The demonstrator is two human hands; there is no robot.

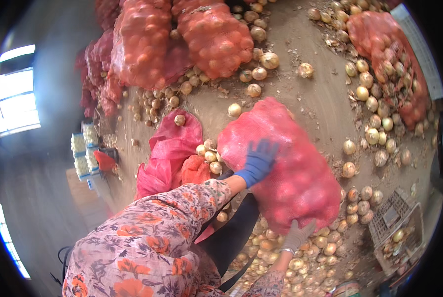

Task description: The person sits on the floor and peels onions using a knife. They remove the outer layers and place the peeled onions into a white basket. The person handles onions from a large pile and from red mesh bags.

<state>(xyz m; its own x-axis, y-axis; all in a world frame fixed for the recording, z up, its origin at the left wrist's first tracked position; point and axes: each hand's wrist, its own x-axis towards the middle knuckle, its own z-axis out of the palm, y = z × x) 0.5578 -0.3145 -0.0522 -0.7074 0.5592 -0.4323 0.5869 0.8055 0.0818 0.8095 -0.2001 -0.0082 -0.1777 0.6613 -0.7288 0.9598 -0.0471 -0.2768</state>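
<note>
A full pink mesh sack of onions (pixel 299 170) lies on the floor in front of me. My left hand (pixel 260 159), in a blue glove with a long blue cuff, is over the sack's upper left side, fingers spread and blurred. At the sack's lower end is my right hand (pixel 299 234), in a pale grey glove, its fingers against the mesh; whether they grip it is unclear. Left of the sack, an empty-looking pink mesh bag (pixel 162 152) lies crumpled with one onion on it. An orange-red mesh bundle (pixel 196 169) and several loose onions (pixel 211 156) are between them.
Filled red mesh sacks (pixel 215 39) stand at the top. Another red sack (pixel 388 55), partly open, lies upper right amid loose onions. A plastic crate (pixel 422 222) holds an onion and scraps at lower right. Many onions (pixel 325 247) cover the floor below. White-and-blue stacked packs (pixel 82 150) stand left.
</note>
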